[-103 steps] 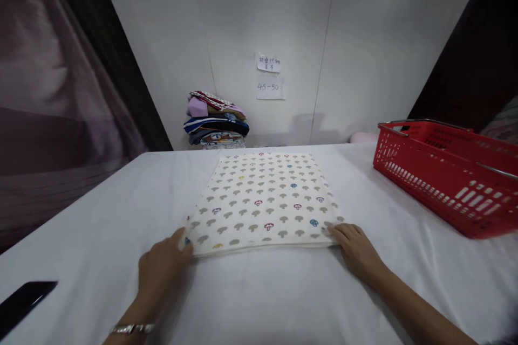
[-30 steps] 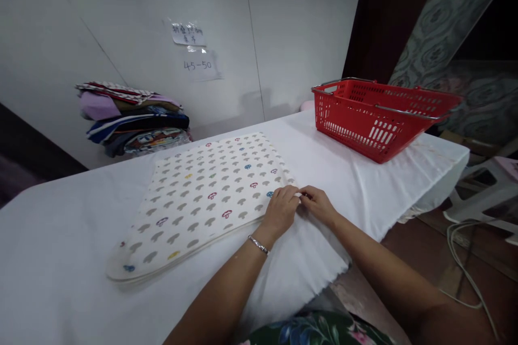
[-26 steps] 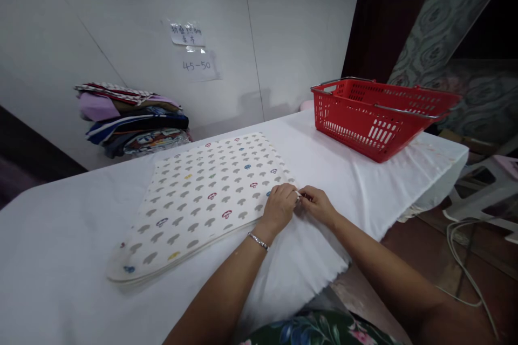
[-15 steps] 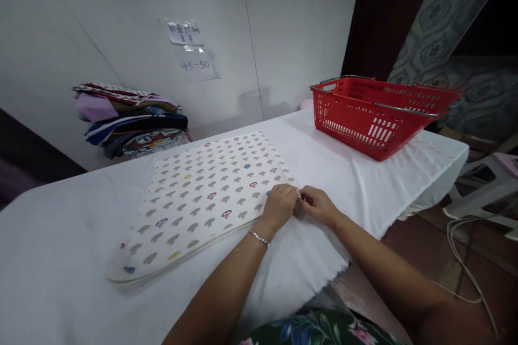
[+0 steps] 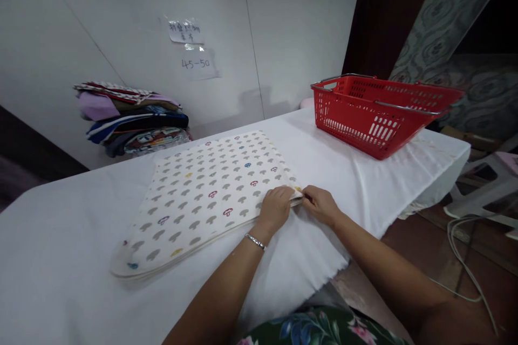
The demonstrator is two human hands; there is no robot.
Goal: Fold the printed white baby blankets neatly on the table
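A cream cloth (image 5: 202, 188) printed with grey and coloured mushrooms lies folded flat in layers on the white-covered table. My left hand (image 5: 275, 208), with a silver bracelet at the wrist, grips its near edge close to the right corner; the fingers rest on top and the thumb is hidden. At that corner my right hand (image 5: 321, 205) pinches the tip of the cloth between thumb and fingers. Between the two hands the stacked layers of the edge show.
A red plastic basket (image 5: 364, 124) with metal handles stands at the table's back right. Several folded fabrics (image 5: 135, 118) are piled against the wall at the back left. Paper notes (image 5: 196, 63) hang on the wall. To the right, a white stool (image 5: 477, 186) and a cable are beside the table.
My left hand has slid slightly left and away from the right hand, exposing the layered corner. The right hand has moved slightly right, still at the corner.
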